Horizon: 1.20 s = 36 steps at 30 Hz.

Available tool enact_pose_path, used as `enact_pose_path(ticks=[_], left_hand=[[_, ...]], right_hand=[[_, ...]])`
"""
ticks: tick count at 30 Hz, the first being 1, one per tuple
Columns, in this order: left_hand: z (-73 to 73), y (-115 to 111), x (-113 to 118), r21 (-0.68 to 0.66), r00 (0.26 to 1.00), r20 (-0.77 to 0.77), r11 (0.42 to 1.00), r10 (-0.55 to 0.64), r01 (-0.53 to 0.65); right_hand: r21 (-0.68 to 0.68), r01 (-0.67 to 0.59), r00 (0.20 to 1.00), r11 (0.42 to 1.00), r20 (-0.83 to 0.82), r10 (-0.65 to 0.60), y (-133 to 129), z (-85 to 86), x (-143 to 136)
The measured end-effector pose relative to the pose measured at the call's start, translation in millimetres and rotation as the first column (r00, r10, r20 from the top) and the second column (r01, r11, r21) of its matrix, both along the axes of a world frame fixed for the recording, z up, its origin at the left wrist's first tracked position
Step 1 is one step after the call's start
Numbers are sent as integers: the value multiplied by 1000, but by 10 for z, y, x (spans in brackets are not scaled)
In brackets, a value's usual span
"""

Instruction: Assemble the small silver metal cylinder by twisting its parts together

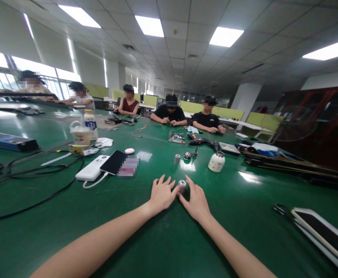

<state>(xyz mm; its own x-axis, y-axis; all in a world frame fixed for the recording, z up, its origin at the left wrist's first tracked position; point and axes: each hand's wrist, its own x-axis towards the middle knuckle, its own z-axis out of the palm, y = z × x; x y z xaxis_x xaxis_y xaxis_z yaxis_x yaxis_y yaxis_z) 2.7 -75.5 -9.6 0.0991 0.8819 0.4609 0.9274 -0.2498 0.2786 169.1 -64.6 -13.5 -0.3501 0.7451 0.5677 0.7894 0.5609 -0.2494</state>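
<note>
Silvery, a small cylinder (182,183) stands on the green table (170,243) — at two o'clock from the left hand (163,194), fingers spread, thumb at its side. It sits at eleven from the right hand (197,199) — thumb and forefinger parted.

No text can be read: the blue label (91,124) on the bottle (88,115) left of centre and the pale print (204,115) on the black T-shirt (202,121) right of centre are too blurred.

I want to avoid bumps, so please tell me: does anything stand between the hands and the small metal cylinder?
Nothing visible does: the left hand and right hand flank the small metal cylinder. A similar cylinder stands beyond them.
</note>
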Motion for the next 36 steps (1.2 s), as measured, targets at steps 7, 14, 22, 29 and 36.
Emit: enact_pose_path(ticks=[7,14,22,29,36], left_hand=[[-20,-21,23,13,999,-48,1000,-14,15],[-24,-4,23,42,999,-18,998,-45,45],[121,-24,6,111,973,15,967,-231,228],[143,-53,-7,128,916,-26,908,-400,400],[149,-65,42,147,909,-76,897,-409,416]], right_hand=[[-12,-1,1000,1000,5,1,2,-1,9],[-9,-11,1000,1000,13,11,18,-21,10],[12,-8,1000,1000,16,8,23,-33,17],[33,-24,999,999,28,23,62,-103,34],[39,-22,999,999,30,21,57,-85,19]])
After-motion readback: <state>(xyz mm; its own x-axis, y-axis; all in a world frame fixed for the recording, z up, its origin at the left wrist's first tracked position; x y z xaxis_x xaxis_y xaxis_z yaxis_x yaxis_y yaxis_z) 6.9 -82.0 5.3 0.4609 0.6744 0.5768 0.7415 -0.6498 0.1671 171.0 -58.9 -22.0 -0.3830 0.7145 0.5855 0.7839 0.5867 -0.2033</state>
